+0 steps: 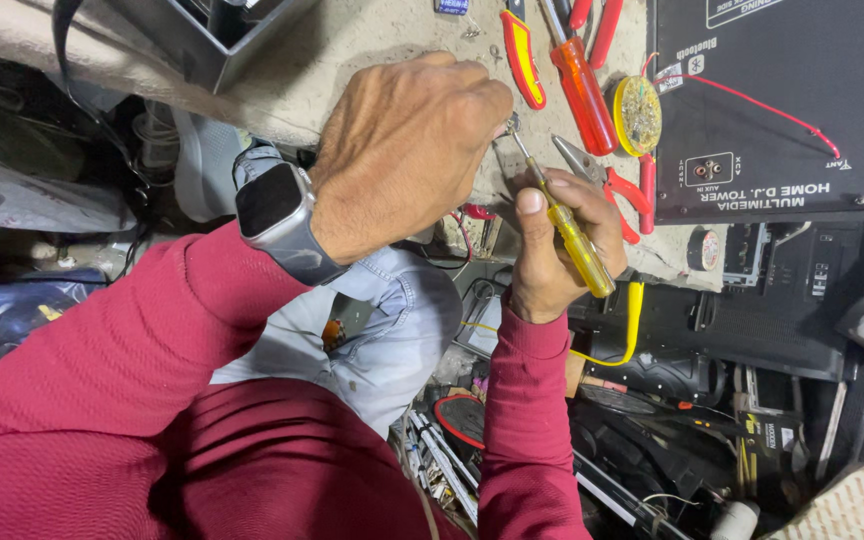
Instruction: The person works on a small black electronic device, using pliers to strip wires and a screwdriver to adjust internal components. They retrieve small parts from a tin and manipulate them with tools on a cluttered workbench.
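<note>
On the worn bench edge, the right hand (562, 245) grips a yellow-handled screwdriver (564, 225), tip angled up at something small pinched under the left hand (402, 150), which is curled shut over it, so I can't tell what the part is. Looks like mid-screw work to me. Next bit needs the tip kept seated and the part held steady. Red pliers (617, 180) sit just beside.

Black amplifier panel (782, 110), red pliers (620, 188), orange-handled screwdriver (582, 90), flux tin (638, 115) on bench.
</note>
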